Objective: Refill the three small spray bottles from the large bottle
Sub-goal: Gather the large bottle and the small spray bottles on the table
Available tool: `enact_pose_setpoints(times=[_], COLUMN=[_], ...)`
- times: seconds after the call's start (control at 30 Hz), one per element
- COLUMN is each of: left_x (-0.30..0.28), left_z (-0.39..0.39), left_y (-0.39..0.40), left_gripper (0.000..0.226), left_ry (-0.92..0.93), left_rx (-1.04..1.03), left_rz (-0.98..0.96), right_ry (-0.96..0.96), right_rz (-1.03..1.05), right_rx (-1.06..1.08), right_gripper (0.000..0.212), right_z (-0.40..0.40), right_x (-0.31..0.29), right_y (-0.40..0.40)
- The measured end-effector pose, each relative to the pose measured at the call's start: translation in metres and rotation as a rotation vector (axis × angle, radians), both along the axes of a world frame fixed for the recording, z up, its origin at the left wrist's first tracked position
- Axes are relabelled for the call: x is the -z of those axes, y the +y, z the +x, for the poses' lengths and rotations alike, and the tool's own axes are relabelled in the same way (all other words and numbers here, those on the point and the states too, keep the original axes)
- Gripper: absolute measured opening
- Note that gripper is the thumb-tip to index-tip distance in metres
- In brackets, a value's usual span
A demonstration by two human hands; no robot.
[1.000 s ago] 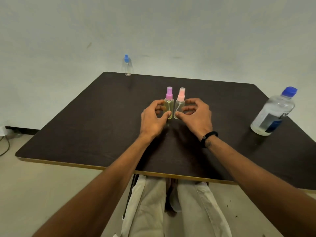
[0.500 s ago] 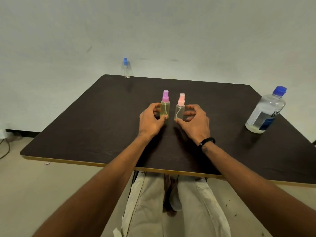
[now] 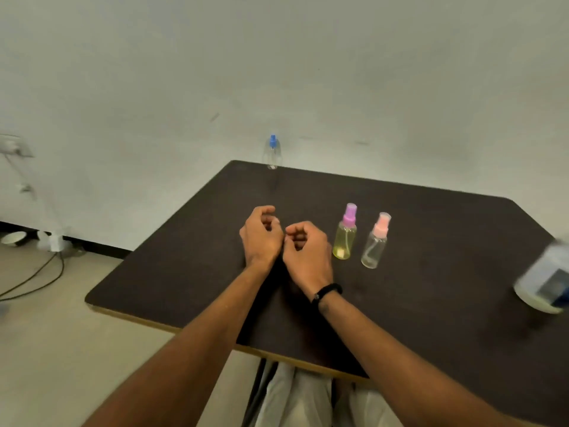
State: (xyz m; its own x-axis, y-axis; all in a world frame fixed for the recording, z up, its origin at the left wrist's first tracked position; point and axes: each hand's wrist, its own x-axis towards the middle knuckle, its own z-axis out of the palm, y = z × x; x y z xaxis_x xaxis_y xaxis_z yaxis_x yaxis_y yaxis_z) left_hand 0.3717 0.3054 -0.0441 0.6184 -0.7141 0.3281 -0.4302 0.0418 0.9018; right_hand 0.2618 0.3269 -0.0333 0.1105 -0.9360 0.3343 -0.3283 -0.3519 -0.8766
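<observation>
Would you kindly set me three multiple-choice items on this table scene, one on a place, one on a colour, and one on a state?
1. Where does the blue-capped spray bottle stand?
A. at the table's far edge
B. beside the large bottle
C. between the hands

2. What colour is the cap of the yellow-tinted spray bottle?
A. blue
B. purple
C. green

3. What are the left hand and right hand holding?
A. one small bottle each
B. the large bottle together
C. nothing

Answers: 1 A, it stands alone at the far edge of the table. 2 B, its sprayer top is purple. 3 C, both hands rest with curled fingers, apart from every bottle.
</observation>
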Motion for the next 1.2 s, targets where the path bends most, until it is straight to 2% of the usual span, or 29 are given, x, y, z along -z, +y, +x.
enact_pose_setpoints(times=[0.17,0.33,0.4,0.57,0.7,0.8,1.03,1.2], left_x=[0.010,0.014,0.012,0.010,0.012,0.011,0.011,0.015], left_z=[0.027,0.020,0.029,0.054,0.063,0.067,0.072,0.067], left_y=[-0.044,-0.061,-0.097,-0.188,-0.239,-0.264,-0.278,-0.246], left_gripper=[0.025,0.023,0.026,0.037,0.055,0.059,0.047,0.044], left_ry=[0.016,0.006,-0.004,-0.054,-0.132,-0.167,-0.160,-0.010], left_rx=[-0.102,-0.111,-0.110,-0.110,-0.124,-0.111,-0.102,-0.032], left_rz=[0.108,0.154,0.172,0.192,0.230,0.247,0.219,0.067], right_ry=[-0.020,-0.239,-0.311,-0.358,-0.351,-0.372,-0.344,-0.371], right_rz=[0.091,0.166,0.147,0.126,0.139,0.125,0.132,0.115], right_rx=[0.114,0.320,0.360,0.344,0.314,0.321,0.340,0.342], right_gripper=[0.016,0.017,0.017,0.016,0.017,0.017,0.014,0.015], right_z=[0.036,0.040,0.049,0.056,0.059,0.060,0.061,0.060], right_x=[0.015,0.012,0.016,0.023,0.024,0.024,0.023,0.022], right_y=[-0.044,-0.044,-0.056,-0.073,-0.073,-0.072,-0.074,-0.073])
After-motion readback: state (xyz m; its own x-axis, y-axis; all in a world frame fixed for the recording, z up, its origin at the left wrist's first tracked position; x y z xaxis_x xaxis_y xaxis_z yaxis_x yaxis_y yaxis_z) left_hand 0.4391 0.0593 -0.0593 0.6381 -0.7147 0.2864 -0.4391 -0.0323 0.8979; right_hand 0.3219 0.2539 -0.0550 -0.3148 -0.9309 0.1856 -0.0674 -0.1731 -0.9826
